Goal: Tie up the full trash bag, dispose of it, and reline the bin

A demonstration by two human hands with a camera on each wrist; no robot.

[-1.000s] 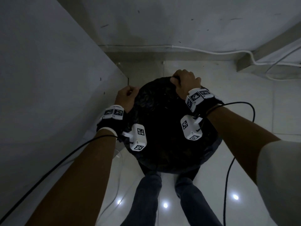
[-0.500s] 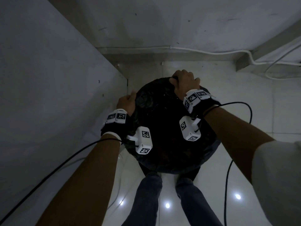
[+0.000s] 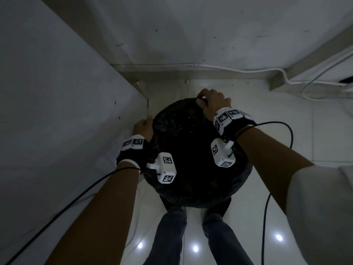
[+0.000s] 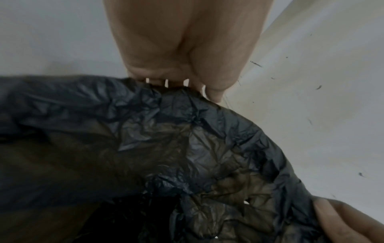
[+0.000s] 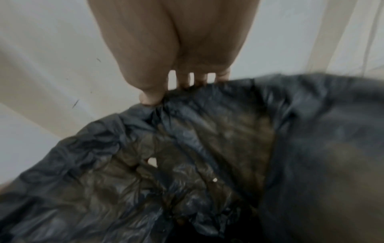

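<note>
Fingers of both hands curl over the black trash bag (image 3: 194, 155) rim: left hand (image 3: 143, 127) has slid lower along its left edge, right hand (image 3: 212, 102) grips the far edge, fitting the liner.

Left hand (image 3: 143, 129) and right hand (image 3: 212, 104) on the rim of a black trash bag (image 3: 194, 159) above white floor (image 3: 286, 134).
</note>
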